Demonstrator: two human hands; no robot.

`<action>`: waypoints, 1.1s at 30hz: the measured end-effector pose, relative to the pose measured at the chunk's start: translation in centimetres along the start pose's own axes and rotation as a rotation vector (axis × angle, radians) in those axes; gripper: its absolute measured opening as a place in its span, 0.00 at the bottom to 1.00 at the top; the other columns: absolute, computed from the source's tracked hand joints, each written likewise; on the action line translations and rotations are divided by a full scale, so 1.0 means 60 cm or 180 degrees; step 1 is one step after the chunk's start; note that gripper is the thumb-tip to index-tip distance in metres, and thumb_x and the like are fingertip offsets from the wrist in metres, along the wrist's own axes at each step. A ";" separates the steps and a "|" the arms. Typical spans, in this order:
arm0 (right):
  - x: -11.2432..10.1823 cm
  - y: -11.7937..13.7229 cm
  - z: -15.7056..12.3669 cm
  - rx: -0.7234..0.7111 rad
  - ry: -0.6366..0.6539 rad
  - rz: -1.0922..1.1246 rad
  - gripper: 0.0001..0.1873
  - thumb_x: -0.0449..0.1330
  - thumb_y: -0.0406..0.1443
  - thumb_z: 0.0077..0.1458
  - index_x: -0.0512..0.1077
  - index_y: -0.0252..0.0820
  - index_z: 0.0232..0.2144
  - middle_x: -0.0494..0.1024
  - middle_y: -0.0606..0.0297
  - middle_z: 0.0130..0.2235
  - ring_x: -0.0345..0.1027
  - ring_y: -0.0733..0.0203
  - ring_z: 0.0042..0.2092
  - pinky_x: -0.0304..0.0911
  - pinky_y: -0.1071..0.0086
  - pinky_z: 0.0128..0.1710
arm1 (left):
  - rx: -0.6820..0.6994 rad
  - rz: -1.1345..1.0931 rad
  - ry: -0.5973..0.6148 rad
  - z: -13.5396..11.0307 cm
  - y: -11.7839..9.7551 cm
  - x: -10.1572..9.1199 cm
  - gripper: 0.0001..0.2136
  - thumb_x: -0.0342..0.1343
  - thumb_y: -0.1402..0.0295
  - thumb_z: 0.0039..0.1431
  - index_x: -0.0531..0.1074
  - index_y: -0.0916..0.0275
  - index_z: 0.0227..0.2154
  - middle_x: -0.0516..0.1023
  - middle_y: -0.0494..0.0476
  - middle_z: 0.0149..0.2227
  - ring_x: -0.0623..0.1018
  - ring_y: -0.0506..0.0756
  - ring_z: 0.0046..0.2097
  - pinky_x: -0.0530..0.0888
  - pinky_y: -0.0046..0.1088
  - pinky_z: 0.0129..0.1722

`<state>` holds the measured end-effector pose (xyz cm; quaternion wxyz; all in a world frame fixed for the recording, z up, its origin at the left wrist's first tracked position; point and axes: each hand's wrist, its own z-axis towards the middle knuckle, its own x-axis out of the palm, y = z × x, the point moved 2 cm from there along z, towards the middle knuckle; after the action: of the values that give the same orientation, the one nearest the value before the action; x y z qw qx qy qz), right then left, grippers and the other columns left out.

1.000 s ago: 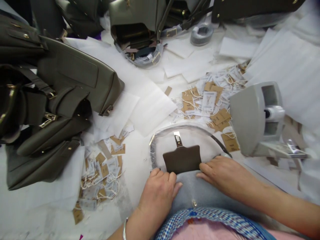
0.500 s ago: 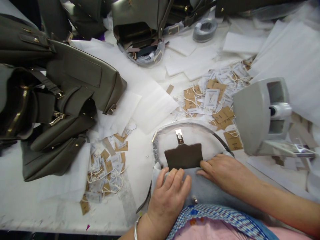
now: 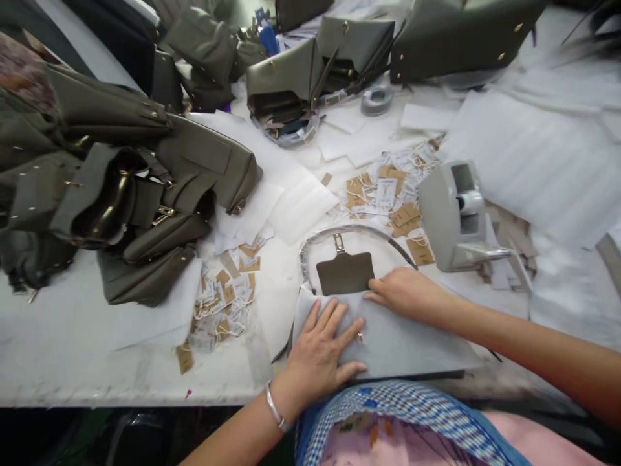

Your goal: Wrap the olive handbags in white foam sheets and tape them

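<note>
Close in front of me lies a handbag with a thin grey-white sheet (image 3: 407,330) over its body. Its dark olive flap (image 3: 345,272), with a metal clasp (image 3: 338,243) at the tip, points away from me. The plastic-wrapped handle (image 3: 349,230) arches beyond the flap. My left hand (image 3: 323,349) rests on the sheet with fingers spread, beside a small metal fitting (image 3: 359,337) that pokes through. My right hand (image 3: 400,291) has its fingers closed at the sheet's upper edge, by the flap's right corner; its fingertips are partly hidden.
Olive handbags (image 3: 145,213) are heaped on the left; more handbags (image 3: 286,71) stand at the back. Tags with strings lie in a left pile (image 3: 228,298) and a right pile (image 3: 383,191). A grey tape dispenser (image 3: 449,217) stands right, near white foam sheets (image 3: 533,155).
The view has shifted, showing more of the bag's covered body. My left hand has flattened with its fingers spread wider, uncovering more of the flap's base. My right hand stays at the flap's corner.
</note>
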<state>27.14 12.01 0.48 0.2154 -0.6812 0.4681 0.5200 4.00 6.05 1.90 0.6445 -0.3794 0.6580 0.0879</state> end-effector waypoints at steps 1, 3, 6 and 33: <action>-0.001 0.002 -0.002 0.0011 -0.0015 -0.0012 0.21 0.50 0.47 0.67 0.74 0.39 0.33 0.80 0.56 0.28 0.76 0.53 0.33 0.54 0.67 0.30 | -0.0006 0.0027 -0.0030 -0.001 -0.001 0.002 0.33 0.52 0.45 0.61 0.57 0.51 0.65 0.58 0.62 0.67 0.54 0.65 0.69 0.53 0.56 0.66; -0.005 0.006 -0.007 0.0012 -0.0075 -0.0043 0.22 0.49 0.47 0.68 0.74 0.39 0.34 0.81 0.55 0.29 0.76 0.52 0.34 0.55 0.67 0.31 | -0.0002 0.0114 -0.0122 -0.003 -0.004 0.006 0.33 0.54 0.46 0.61 0.57 0.51 0.65 0.58 0.61 0.67 0.54 0.65 0.69 0.52 0.56 0.67; -0.016 0.016 -0.019 -0.0016 -0.0229 -0.0083 0.19 0.50 0.46 0.67 0.73 0.38 0.35 0.81 0.55 0.32 0.76 0.52 0.36 0.57 0.67 0.34 | 0.0040 0.0265 -0.0253 -0.005 -0.009 0.008 0.32 0.54 0.47 0.61 0.59 0.51 0.65 0.58 0.62 0.67 0.54 0.65 0.69 0.52 0.56 0.67; 0.021 0.070 -0.082 -0.1528 -0.1540 0.2075 0.16 0.55 0.35 0.65 0.78 0.48 0.50 0.77 0.63 0.54 0.70 0.59 0.57 0.64 0.65 0.60 | 0.0383 0.0533 -0.0952 -0.022 -0.010 0.025 0.26 0.52 0.45 0.61 0.70 0.54 0.56 0.70 0.62 0.57 0.68 0.64 0.60 0.52 0.51 0.68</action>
<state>26.06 5.71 1.96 -0.0198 -0.3885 0.4606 0.7978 3.53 4.22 0.95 0.7471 -0.2667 0.5882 0.1571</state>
